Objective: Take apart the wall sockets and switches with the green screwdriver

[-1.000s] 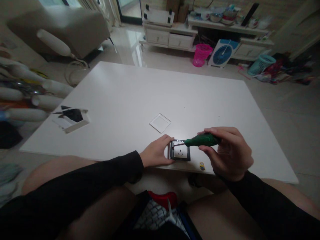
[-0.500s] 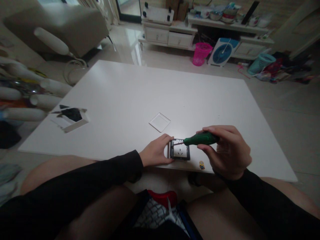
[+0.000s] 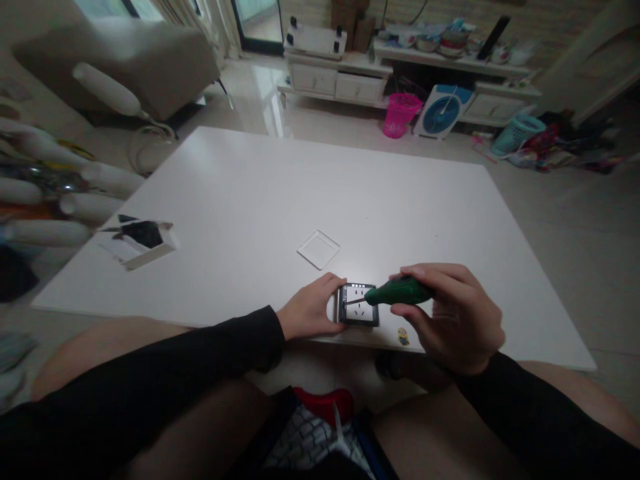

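Centrally, at the near edge of the white bench, the power socket lay with its slotted face upward and its dark border exposed. The left hand was clamped on the socket's left side, its fingers at the far and near corners. The right hand held the green handle of the screwdriver, fingers closed around it. The shaft crossed the socket face at a low angle, with the tip at the left part of the border; exact seating of the tip could not be determined. The square cover rested flat beyond the socket, well apart from both hands. A cartoon sticker was located right of the socket, and an open white box with dark contents stood near the bench's left edge.
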A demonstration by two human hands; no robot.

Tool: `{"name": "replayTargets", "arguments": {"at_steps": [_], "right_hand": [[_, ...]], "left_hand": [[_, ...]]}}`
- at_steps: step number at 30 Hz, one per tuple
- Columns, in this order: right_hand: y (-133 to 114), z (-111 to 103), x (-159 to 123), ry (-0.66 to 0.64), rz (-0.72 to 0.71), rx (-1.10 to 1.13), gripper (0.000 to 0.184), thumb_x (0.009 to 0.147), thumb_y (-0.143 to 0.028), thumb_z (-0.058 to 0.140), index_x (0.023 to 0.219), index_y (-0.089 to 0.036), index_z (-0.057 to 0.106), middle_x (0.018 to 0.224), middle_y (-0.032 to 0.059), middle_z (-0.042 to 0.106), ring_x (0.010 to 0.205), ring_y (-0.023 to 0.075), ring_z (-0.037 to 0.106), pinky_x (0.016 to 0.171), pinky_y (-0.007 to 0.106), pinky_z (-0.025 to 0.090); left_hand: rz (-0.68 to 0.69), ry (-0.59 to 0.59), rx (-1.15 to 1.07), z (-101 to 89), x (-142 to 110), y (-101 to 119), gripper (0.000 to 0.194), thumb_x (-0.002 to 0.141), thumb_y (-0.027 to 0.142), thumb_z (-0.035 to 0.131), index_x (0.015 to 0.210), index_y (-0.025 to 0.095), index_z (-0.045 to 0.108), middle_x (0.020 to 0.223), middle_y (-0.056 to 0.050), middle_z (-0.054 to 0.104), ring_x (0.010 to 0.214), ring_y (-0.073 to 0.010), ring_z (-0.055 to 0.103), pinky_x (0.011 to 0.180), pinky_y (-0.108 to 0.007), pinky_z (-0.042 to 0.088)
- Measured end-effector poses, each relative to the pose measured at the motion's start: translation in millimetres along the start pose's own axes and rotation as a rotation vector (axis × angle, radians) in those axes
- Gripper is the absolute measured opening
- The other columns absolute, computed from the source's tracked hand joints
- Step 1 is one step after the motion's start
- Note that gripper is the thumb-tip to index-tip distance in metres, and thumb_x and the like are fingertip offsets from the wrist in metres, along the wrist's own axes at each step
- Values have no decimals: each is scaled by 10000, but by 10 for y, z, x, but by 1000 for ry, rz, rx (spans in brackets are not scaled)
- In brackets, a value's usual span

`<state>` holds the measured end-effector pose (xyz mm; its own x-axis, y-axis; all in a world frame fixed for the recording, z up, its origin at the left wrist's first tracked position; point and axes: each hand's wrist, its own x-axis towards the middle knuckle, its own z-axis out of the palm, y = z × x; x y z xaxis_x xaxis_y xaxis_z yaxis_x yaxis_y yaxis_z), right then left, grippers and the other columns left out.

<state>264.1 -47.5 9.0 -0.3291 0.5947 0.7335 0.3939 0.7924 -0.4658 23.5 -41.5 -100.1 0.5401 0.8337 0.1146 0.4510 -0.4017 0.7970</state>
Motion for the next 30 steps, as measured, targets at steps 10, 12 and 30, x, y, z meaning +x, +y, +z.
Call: {"name": "replayTargets", "arguments": {"at_steps": [10,12,30], "right_hand": [[55,16,-32,10,-9,-3,686,819,-132,854,1436,-297,603,1155,73,711,956,249,766,753,426,678],[58,12,-35,8,-11,-5,704,816,-128,854,1446,-306,595,1155,71,713,960,251,763,759,431,674],[106,40,-79,12,39,40,664,823,-137,847,1419,-298,603,1180,77,722,1003,255,748,795,428,673]], "left_hand": [[11,16,-51,6,-29,15,722,691,301,846,1299,239,461,1470,-163,446,1377,-367,519,1023,-520,579],[24,6,-38,-1,-34,31,589,703,288,830,1189,242,499,1426,-149,471,1363,-361,523,1016,-514,580],[44,-14,-90,-18,-23,62,410,732,221,791,1059,238,544,1347,-122,525,1304,-324,548,1085,-514,521]]}}
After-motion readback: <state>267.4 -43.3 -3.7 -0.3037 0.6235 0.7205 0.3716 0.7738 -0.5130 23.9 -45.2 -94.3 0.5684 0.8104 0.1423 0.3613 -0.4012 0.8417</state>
